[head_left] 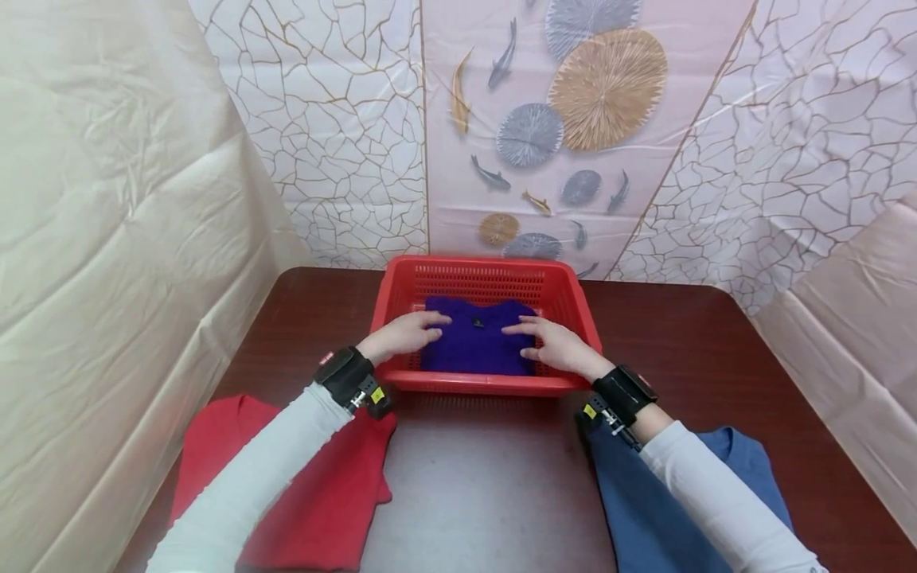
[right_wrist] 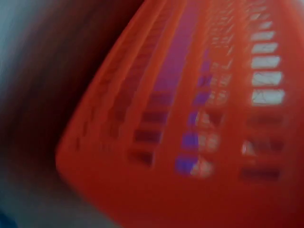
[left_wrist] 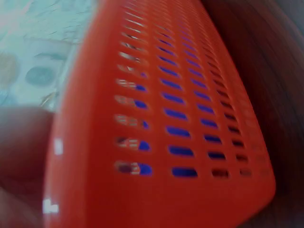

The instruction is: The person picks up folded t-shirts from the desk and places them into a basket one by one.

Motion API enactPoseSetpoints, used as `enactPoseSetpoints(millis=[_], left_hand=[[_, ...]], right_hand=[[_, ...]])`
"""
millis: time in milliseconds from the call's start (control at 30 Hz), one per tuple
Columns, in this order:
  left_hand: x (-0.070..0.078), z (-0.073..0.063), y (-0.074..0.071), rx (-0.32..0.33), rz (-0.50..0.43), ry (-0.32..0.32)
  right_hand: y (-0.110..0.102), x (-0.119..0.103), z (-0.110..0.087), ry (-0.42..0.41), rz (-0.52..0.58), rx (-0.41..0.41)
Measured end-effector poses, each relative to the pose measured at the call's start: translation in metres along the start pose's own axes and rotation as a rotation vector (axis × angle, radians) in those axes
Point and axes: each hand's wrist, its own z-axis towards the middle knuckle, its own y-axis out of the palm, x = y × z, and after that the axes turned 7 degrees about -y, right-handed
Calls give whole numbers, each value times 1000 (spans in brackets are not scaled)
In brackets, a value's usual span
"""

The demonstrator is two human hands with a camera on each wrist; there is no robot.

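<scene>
A folded purple shirt (head_left: 476, 342) lies inside a red plastic basket (head_left: 487, 385), its collar label toward the back. My left hand (head_left: 407, 333) reaches over the basket's left rim, fingers stretched out above the shirt's left side. From the other side my right hand (head_left: 557, 344) comes in over the right rim, fingers spread at the shirt's right edge. Neither hand grips anything. In the left wrist view the slotted wall of the basket (left_wrist: 109, 199) hides most of that hand. The right wrist view shows the basket wall (right_wrist: 213, 204), with purple cloth behind the slots.
A folded red shirt (head_left: 315, 493) lies on the dark wooden table (head_left: 666, 334) at the front left, under my left forearm. A blue shirt (head_left: 645, 509) lies at the front right, partly beneath my right forearm. Patterned cloth (head_left: 344, 159) hangs behind the basket.
</scene>
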Motion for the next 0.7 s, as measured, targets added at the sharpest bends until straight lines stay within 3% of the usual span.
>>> enactPoseSetpoints(millis=[67,167,233,367,533,700], left_hand=[[2,0,3,-64,180,67],[2,0,9,-163,326,98],[1,0,12,-202,362,93],[-3,1,14,-212,384,106],[-6,2,14,-144,346,104],[-4,-1,15,49,249,96]], right_hand=[[0,1,-1,-71,-69,-83],[2,3,-2,-111,-97,-193],[4,4,-2,-103,-89,-231],[4,3,-1,-86,-72,-250],[3,2,-1,-88,-80,-213],[4,-1,-4,-77,-118,-62]])
